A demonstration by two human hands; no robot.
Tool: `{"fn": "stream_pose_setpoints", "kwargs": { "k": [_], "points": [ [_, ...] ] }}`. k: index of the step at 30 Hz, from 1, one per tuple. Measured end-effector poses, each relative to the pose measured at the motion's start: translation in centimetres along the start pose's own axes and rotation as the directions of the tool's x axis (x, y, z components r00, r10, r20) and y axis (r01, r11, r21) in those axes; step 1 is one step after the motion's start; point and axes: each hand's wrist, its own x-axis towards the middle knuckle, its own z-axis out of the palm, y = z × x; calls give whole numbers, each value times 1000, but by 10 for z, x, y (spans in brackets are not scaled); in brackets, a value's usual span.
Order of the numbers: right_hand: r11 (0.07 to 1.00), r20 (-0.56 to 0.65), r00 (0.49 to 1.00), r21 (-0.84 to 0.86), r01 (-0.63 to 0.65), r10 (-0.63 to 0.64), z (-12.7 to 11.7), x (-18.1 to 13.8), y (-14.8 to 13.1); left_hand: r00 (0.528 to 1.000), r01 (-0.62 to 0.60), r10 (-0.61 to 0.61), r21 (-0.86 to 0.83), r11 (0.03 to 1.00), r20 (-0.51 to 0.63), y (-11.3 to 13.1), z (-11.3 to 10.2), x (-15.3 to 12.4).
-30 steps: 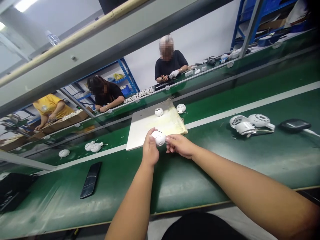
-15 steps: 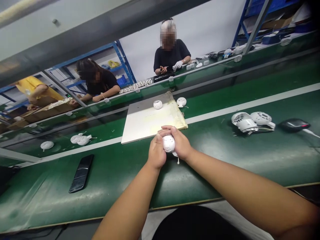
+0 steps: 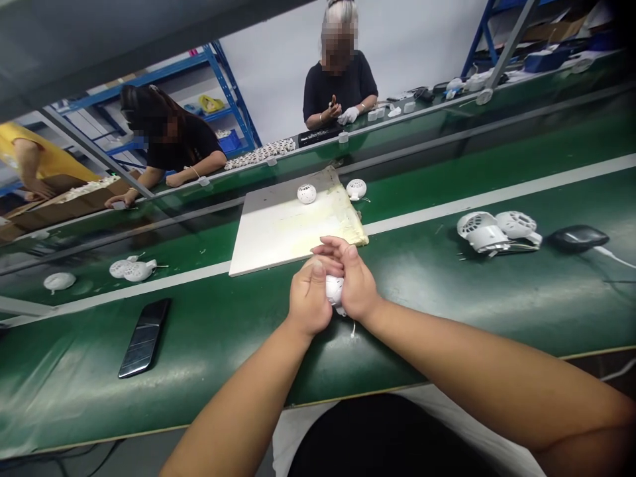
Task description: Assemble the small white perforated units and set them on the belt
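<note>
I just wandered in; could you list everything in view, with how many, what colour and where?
Held piece: one, white, between the hands
Board: one, white, yellowish patches, centre
Round pieces: two, white, one on the board, one right of it
Piece group: one, white, right
Mouse-like device: one, black, far right
Phone: one, black, left
Piece cluster: one, white, left
Lone piece: one, white, far left
Work surface: one, green, across the view
Cardboard box: at least one, brown, upper left
Co-workers: three, two dark tops, one yellow, beyond
Shelving: at least two units, blue, background
Small bench items: many, mixed, too small to count, beyond
Forearms: two, bare, bottom
Left fingers: one set, bare, around held piece
Right fingers: one set, bare, around held piece
</note>
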Motion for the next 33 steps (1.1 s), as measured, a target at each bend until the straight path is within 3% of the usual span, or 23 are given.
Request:
{"fn": "stream_pose_setpoints", "kwargs": {
  "k": [6, 9, 12, 14, 15, 17, 19, 20, 22, 24, 25, 28, 33],
  "points": [
    [980, -10, 995, -172, -96, 96, -8, 8, 10, 997, 52, -56, 103, 993, 45, -2, -8, 6],
    [934, 171, 978, -354, -51, 118, -19, 17, 3, 1000, 12, -10, 78, 997, -19, -4, -20, 12],
    [850, 347, 931, -518, 89, 114, -28, 21, -7, 998, 20, -13, 110, 994, -70, -9, -34, 15],
    [747, 358, 934, -617, 247, -13, -32, 22, -12, 994, 103, -98, 113, 988, -51, -13, -42, 16],
    [673, 377, 921, -656, 341, -99, -35, 24, -14, 988, 154, -154, 103, 983, -10, -14, -46, 16],
    [548, 480, 846, -654, 521, -231, -39, 27, -15, 966, 213, -226, 112, 971, 127, -12, -50, 17],
    [548, 532, 786, -574, 608, -315, -42, 30, -15, 941, 181, -221, 169, 969, 258, -8, -51, 18],
    [603, 496, 796, -532, 594, -346, -43, 31, -15, 931, 145, -204, 206, 968, 301, -5, -50, 18],
    [770, 349, 876, -436, 465, -332, -43, 32, -13, 913, 81, -179, 267, 960, 367, 1, -45, 16],
    [908, 270, 946, -322, 266, -182, -42, 31, -11, 894, 39, -160, 282, 959, 419, 4, -38, 13],
    [943, 284, 955, -284, 172, -88, -40, 30, -9, 890, 20, -143, 276, 961, 433, 4, -35, 11],
    [961, 339, 936, -276, -4, 101, -37, 25, -7, 900, -44, -87, 288, 957, 426, 3, -26, 7],
    [938, 280, 948, -342, -50, 152, -38, 21, -10, 896, -116, -83, 409, 905, 437, 5, -23, 9]
  ]
}}
